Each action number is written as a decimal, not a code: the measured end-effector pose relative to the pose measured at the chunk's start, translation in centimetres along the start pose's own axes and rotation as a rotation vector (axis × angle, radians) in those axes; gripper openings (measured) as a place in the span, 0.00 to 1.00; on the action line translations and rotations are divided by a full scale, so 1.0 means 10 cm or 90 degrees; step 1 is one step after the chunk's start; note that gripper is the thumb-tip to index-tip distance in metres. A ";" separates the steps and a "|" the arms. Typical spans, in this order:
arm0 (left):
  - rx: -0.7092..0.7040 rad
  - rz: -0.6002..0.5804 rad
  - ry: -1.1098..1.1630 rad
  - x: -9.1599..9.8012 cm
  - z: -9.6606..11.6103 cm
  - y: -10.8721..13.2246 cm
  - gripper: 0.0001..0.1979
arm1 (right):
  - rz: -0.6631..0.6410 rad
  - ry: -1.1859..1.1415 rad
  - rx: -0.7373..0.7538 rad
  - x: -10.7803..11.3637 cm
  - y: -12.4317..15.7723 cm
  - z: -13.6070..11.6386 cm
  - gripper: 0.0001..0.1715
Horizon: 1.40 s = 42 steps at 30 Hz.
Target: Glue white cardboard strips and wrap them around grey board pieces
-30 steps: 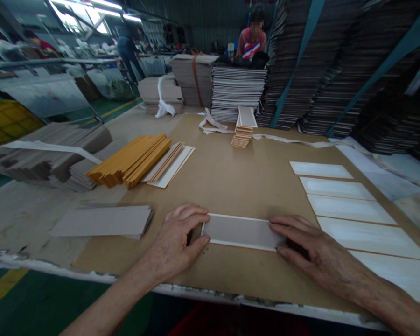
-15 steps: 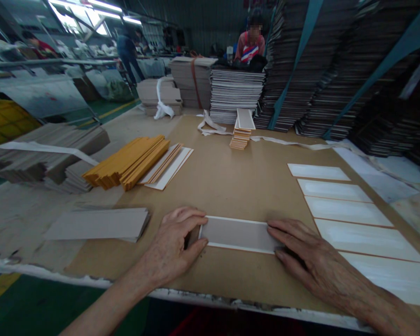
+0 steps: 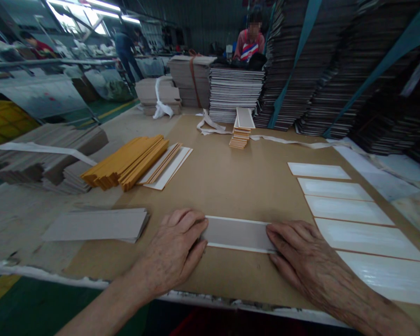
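While both forearms reach in over the near edge of the table [image 3: 231, 177], the two hands lie palm-down on the brown top, one at each end of a grey strip [image 3: 238, 233]. The strip lies flat, long side across, close to the near edge and about midway along it; a thin white margin shows round it.

The left hand [image 3: 173, 249] is spread flat, wrist low, fingers together and pointing right and a little away, their tips resting on the strip's left end. It clasps nothing. The right hand [image 3: 301, 254] comes in at a slant from the lower right, also flat and uncurled, with its fingers [image 3: 283, 231] covering the strip's right end. It presses rather than holds.

Just beyond the right hand, white strips [image 3: 350, 210] lie side by side in a row running away along the table. A grey stack [image 3: 98, 225] sits near the left hand, and a yellow stack [image 3: 126, 161] is fanned out farther back. A small stack [image 3: 243, 128] stands at the far side before dark piles [image 3: 336, 60], behind which a person [image 3: 250, 39] is seated.
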State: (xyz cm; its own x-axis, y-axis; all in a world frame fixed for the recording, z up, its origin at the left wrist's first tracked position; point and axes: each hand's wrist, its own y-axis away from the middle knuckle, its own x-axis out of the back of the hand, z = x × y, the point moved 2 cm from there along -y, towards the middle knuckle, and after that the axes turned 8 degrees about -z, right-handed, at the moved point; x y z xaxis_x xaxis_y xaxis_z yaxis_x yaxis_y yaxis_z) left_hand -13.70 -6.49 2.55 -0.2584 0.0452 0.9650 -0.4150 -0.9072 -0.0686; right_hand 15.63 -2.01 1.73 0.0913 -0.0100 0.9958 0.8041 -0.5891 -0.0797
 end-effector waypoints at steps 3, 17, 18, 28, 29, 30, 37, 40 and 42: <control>-0.006 -0.022 -0.061 0.05 0.07 -0.03 0.14 | -0.032 -0.004 -0.008 0.06 -0.04 -0.05 0.16; -0.099 -0.051 -0.064 -0.07 0.22 -0.09 0.17 | -0.030 -0.016 -0.011 0.02 0.00 -0.01 0.25; -0.096 -0.051 -0.062 -0.08 0.22 -0.09 0.18 | -0.035 -0.047 -0.013 0.07 0.01 0.05 0.25; -0.107 -0.026 -0.038 -0.11 0.21 -0.07 0.19 | -0.011 -0.135 -0.045 0.19 0.10 0.27 0.27; -0.104 -0.026 -0.034 -0.11 0.21 -0.07 0.19 | -0.016 -0.128 -0.035 0.15 0.09 0.23 0.26; -0.100 -0.024 -0.029 -0.12 0.21 -0.06 0.19 | -0.017 -0.122 -0.031 0.11 0.07 0.20 0.26; 0.010 0.152 0.121 -0.01 0.00 0.08 0.14 | 0.066 -0.064 -0.022 -0.14 0.11 0.18 0.26; 0.069 0.190 0.159 0.05 -0.05 0.14 0.12 | 0.130 -0.002 0.012 -0.20 0.12 0.18 0.27; 0.041 0.135 0.185 0.05 -0.01 0.14 0.13 | 0.171 0.027 0.043 -0.21 0.11 0.17 0.27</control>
State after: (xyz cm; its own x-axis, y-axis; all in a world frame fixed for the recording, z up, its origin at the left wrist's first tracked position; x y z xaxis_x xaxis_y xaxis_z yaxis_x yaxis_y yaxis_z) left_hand -14.52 -7.67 2.92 -0.5738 -0.0378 0.8181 -0.2718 -0.9335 -0.2338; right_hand 17.33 -1.23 -0.58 0.2836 -0.1930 0.9393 0.7918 -0.5055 -0.3429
